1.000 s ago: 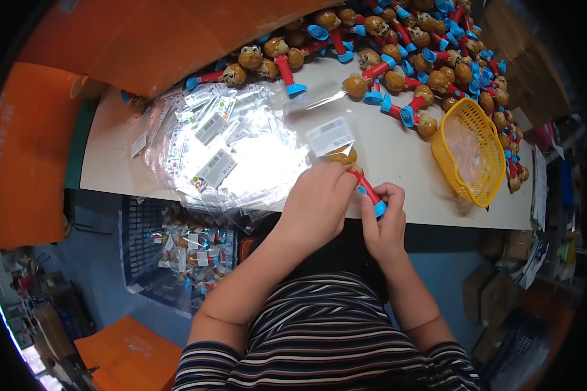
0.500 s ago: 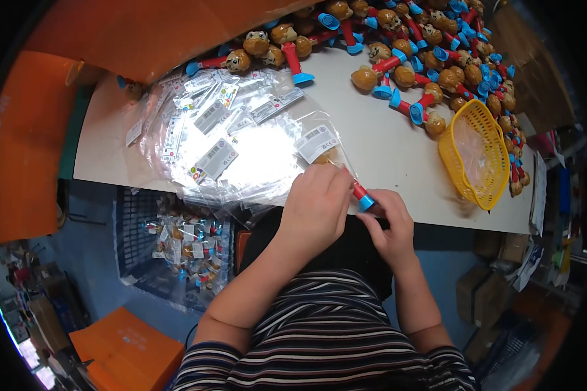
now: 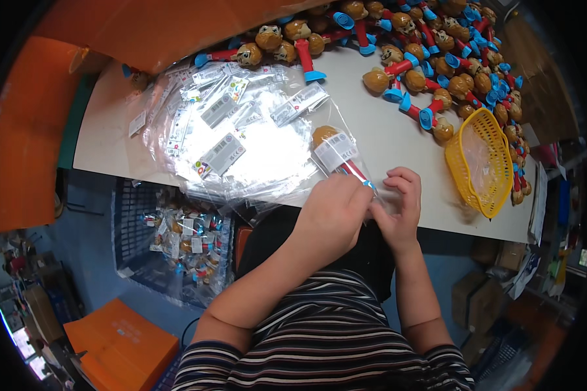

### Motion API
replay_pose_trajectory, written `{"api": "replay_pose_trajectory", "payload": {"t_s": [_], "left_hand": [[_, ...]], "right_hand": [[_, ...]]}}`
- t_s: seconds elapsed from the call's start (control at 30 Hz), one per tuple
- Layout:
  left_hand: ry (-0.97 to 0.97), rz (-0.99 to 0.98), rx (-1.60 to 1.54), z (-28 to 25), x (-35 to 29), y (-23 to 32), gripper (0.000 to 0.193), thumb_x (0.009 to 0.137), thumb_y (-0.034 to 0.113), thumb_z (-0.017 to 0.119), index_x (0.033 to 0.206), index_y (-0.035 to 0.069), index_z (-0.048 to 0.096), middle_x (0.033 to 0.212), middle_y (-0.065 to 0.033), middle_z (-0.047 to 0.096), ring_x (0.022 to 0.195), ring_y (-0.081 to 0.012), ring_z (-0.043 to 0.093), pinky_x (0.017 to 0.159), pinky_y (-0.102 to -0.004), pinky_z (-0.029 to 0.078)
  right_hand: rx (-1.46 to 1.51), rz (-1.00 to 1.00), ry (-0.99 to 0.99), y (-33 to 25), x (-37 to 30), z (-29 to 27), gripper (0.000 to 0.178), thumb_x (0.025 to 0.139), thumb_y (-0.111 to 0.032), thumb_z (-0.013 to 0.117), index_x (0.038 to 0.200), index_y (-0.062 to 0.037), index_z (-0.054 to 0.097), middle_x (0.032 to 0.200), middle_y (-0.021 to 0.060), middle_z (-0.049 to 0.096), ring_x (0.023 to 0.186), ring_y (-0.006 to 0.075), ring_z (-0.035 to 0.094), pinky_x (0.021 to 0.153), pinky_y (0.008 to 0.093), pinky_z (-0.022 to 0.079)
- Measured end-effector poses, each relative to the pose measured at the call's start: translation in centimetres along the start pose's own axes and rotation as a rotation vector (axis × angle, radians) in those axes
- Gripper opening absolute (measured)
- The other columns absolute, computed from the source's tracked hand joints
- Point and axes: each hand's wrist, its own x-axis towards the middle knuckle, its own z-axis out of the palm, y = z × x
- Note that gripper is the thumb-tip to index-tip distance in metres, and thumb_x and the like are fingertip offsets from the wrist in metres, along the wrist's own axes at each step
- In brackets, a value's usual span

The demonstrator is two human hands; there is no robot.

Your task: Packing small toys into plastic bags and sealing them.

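Note:
A candy dispenser with a brown character head (image 3: 323, 135), a red stem and a blue foot lies inside a clear plastic bag (image 3: 355, 140) near the table's front edge. A white printed label on the bag covers part of the head. My left hand (image 3: 329, 212) is closed on the bag's near end, beside the blue foot; its fingertips are partly hidden. Just to the right, my right hand (image 3: 401, 212) has its fingers raised and spread from the thumb, whose tip is close to the bag's edge. Left of the bagged dispenser spreads a pile of flat clear bags with labels (image 3: 222, 153).
Loose dispensers (image 3: 460, 85) are heaped along the far and right side of the table (image 3: 398, 156). A yellow basket (image 3: 455, 166) stands at the right. Below the table's left edge sits a blue crate (image 3: 127, 228) of bagged dispensers. An orange box (image 3: 120, 342) is on the floor.
The dispenser has slid fully into the bag, its blue foot now inside. My right hand has let go of the foot and its fingers have opened upward. The left hand has shifted toward the bag's near end.

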Motion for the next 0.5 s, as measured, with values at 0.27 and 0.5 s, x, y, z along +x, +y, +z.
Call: {"api": "replay_pose_trajectory", "payload": {"t_s": [0.27, 0.5], "left_hand": [[-0.108, 0.039, 0.073, 0.4, -0.5, 0.4, 0.017, 0.077, 0.004, 0.066, 0.093, 0.003, 0.06, 0.089, -0.0118, 0.058, 0.084, -0.0307, 0.058, 0.073, -0.0402, 0.045], [-0.12, 0.029, 0.042, 0.6, -1.0, 0.2, 0.016, 0.078, 0.005, 0.066, 0.093, 0.002, 0.061, 0.091, -0.012, 0.058, 0.084, -0.0309, 0.058, 0.074, -0.0398, 0.046]], "right_hand": [[0.078, 0.14, -0.114, -0.2, 0.8, 0.8, 0.056, 0.068, 0.004, 0.074, 0.12, -0.0029, 0.055, 0.125, 0.0155, 0.057, 0.105, 0.0264, 0.06, 0.088, 0.034, 0.051], [0.15, 0.315, -0.146, -1.7, 0.6, 1.7, 0.062, 0.075, 0.008, 0.072, 0.133, -0.0002, 0.052, 0.114, 0.0144, 0.066, 0.1, 0.0202, 0.067, 0.085, 0.0305, 0.055]]}}
